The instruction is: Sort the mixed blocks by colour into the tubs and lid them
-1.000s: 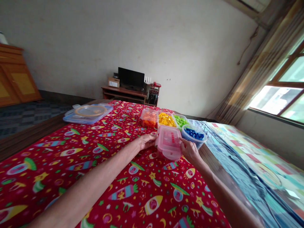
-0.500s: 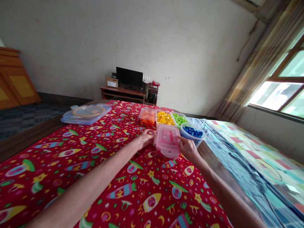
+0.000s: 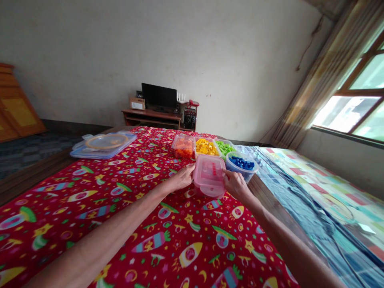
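Observation:
A pink plastic food container (image 3: pixel 209 176) with its lid on rests on the red patterned cloth, its front flap hanging out toward me. Against its left side, my left hand (image 3: pixel 184 178) is closed with the fingertips at the lid's edge. My right hand (image 3: pixel 236 183) pinches the opposite edge. Just behind the container are a clear box of orange pieces (image 3: pixel 184 149), one of yellow pieces (image 3: pixel 207 147) and one of green pieces (image 3: pixel 225 148). A round tub of blue pieces (image 3: pixel 241 164) stands beside my right hand.
Flat clear lids (image 3: pixel 105 144) lie stacked at the table's left edge. To the right, a bed with a checked cover (image 3: pixel 315 176) adjoins the table, with dark cables (image 3: pixel 303 196) across it. A desk (image 3: pixel 151 117) with a monitor stands by the far wall.
My left hand's fingers have drawn in from a looser spread to a closed shape at the container's left edge. My right hand stays at the other edge. The view has shifted slightly.

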`<action>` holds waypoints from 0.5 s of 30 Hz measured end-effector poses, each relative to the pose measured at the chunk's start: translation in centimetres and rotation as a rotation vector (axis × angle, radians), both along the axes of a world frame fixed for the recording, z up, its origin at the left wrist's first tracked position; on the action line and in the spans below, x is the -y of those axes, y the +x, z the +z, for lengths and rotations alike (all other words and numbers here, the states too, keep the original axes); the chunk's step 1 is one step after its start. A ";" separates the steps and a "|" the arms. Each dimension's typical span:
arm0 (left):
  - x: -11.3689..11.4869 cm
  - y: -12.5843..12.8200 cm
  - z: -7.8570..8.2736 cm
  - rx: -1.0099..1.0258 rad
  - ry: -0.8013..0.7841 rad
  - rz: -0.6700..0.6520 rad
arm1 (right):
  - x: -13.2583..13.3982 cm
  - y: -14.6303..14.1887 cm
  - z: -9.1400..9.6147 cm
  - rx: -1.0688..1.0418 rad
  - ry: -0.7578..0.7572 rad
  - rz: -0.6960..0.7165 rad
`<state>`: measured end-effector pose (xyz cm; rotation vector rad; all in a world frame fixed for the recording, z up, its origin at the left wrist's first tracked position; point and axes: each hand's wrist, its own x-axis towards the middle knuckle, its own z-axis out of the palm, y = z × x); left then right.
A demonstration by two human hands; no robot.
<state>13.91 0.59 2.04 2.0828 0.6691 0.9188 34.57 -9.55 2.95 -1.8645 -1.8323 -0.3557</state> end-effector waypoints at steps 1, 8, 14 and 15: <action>0.0 -0.1 -0.3 -0.018 0.044 -0.038 | 0.1 -0.1 0.3 -0.013 -0.024 0.005; 0.5 -0.2 -4.4 -0.002 0.192 -0.012 | 0.4 -0.4 1.1 -0.057 -0.071 0.031; 0.4 0.2 -4.4 0.000 0.210 -0.025 | 0.3 -0.3 0.6 -0.030 -0.043 0.008; 0.4 0.3 -4.1 0.003 0.202 -0.031 | 0.3 -0.3 0.5 -0.027 -0.036 0.018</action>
